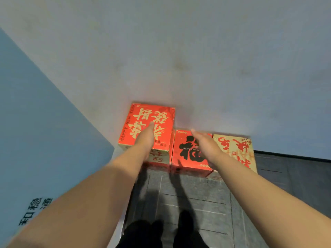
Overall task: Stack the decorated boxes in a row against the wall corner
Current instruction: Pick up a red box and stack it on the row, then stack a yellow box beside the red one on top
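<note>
- Three boxes stand side by side on the floor [279, 178], pushed up against the grey wall [179, 51].
- At the left end a fourth one, the top box [161, 115], red with gold lettering, sits on the lower box [160, 157], of which only the cream and red front shows.
- That little pile stands close to where the wall meets a blue panel [35, 131] with black printed characters.
- Just to the right, touching the pile, is the middle box [186, 158], red with one big black character on its lid.
- Next along, right beside that, is the cream box [236, 147] with red lettering, the last in the row.
- The left hand [146, 138] reaches out over the lid of the top box, fingers straight and together, pointing at the wall; it grips nothing, and I can't tell whether it presses the lid or just hangs over it.
- The right hand [206, 145] stretches over the middle box, flat, fingers loose and extended, holding nothing; whether it touches is unclear.
- The floor is dark grey, marked with pale lines.
- The person's dark shoes [143, 233] show at the bottom edge, blurred.
</note>
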Demonstrator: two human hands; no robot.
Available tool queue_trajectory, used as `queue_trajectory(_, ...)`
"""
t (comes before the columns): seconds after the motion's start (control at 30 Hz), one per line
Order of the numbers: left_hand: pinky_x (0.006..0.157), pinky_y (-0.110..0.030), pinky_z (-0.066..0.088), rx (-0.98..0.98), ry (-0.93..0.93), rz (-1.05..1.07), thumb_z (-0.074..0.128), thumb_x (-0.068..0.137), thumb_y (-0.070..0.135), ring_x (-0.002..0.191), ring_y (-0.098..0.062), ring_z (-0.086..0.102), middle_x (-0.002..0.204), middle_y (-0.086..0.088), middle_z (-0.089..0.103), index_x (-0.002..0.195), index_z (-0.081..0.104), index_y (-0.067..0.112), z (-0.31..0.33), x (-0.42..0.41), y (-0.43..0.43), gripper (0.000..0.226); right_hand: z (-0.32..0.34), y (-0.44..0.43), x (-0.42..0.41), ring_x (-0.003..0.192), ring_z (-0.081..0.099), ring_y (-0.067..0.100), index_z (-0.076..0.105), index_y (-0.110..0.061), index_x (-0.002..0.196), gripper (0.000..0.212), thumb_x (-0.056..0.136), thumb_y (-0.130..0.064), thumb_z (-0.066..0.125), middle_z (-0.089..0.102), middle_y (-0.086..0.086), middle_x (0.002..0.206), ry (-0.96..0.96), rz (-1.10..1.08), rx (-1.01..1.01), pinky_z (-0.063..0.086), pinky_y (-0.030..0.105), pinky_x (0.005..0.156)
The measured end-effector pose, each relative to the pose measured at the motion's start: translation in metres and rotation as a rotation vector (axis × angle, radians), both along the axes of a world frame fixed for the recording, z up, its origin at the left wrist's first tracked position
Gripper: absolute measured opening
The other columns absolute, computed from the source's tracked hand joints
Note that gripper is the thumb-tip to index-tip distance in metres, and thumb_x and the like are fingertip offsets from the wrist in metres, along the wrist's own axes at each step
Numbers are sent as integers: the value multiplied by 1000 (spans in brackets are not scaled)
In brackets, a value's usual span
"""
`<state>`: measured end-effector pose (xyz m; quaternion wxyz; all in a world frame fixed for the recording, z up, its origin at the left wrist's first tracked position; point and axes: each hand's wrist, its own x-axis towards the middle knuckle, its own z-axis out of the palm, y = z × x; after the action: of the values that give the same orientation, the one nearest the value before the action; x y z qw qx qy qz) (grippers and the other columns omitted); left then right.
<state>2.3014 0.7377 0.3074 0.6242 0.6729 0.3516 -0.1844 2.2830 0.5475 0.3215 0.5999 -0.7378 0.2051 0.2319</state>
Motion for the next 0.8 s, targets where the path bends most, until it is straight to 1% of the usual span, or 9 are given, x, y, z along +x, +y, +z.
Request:
queue_trajectory(0.07, 116, -47, 28, 60, -71, -167, 33, 97, 58, 138, -30, 38, 152, -9, 39, 146, 40, 12, 20, 0, -27, 67, 15, -16, -21, 115, 59, 43, 46, -7, 141, 49, 101, -36, 48, 64, 14, 122, -32, -123, -5, 45, 48, 97)
queue_trajectory(0.17, 108, -45, 39, 107, -78, -395, 35, 100, 51, 133, -31, 44, 149, -12, 43, 146, 40, 10, 28, -2, -79, 62, 19, -58, -67, 126, 52, 29, 45, -12, 143, 56, 97, -43, 53, 53, 9, 142, -36, -319, -97, 40, 44, 108)
queue_trajectory(0.2, 93, -41, 48, 94, -72, -465, 36, 100, 50, 119, -29, 53, 136, -11, 53, 142, 45, 13, 29, -8, -100, 56, 21, -75, -90, 125, 52, 25, 47, -15, 142, 57, 96, -46, 53, 52, 5, 143, -25, -402, -119, 41, 41, 107)
queue_trajectory(0.27, 61, -28, 47, 80, -72, -608, 37, 101, 47, 80, -21, 54, 96, -4, 57, 116, 55, 23, 37, -28, -146, 33, 19, -105, -142, 111, 53, 18, 51, -15, 138, 54, 95, -48, 53, 56, 2, 135, 2, -562, -142, 42, 34, 96)
queue_trajectory(0.3, 60, -27, 47, 59, -75, -685, 37, 101, 47, 76, -19, 52, 92, -3, 56, 108, 58, 20, 40, -43, -171, 35, 20, -119, -173, 102, 52, 16, 53, -14, 136, 52, 96, -47, 53, 58, 0, 127, 25, -637, -152, 41, 32, 91)
queue_trajectory(0.37, 84, -31, 48, 15, -82, -906, 37, 100, 50, 97, -22, 58, 115, -6, 61, 124, 59, 8, 42, -84, -228, 53, 22, -147, -241, 98, 50, 15, 53, -13, 135, 53, 95, -48, 52, 56, -1, 117, 60, -796, -176, 42, 34, 92)
queue_trajectory(0.47, 114, -43, 31, -33, -121, -1143, 39, 98, 54, 135, -28, 42, 149, -10, 42, 145, 41, 7, 63, -182, -316, 66, 31, -182, -359, 107, 52, 18, 54, -14, 135, 52, 95, -48, 54, 57, 3, 127, 67, -1057, -212, 43, 40, 103)
queue_trajectory(0.67, 117, -43, 27, -167, -142, -1678, 38, 100, 50, 140, -25, 36, 155, -2, 34, 150, 33, 14, 108, -476, -438, 62, 45, -225, -641, 92, 47, 15, 57, -11, 130, 49, 95, -46, 56, 53, -1, 103, 62, -1579, -252, 39, 29, 84)
queue_trajectory(0.8, 117, -42, 26, -180, -79, -1987, 39, 99, 51, 140, -26, 35, 155, -4, 34, 150, 34, 14, 97, -682, -481, 63, 40, -219, -841, 61, 35, 4, 58, -7, 125, 45, 96, -41, 56, 40, -10, 71, 114, -1866, -236, 30, 19, 57)
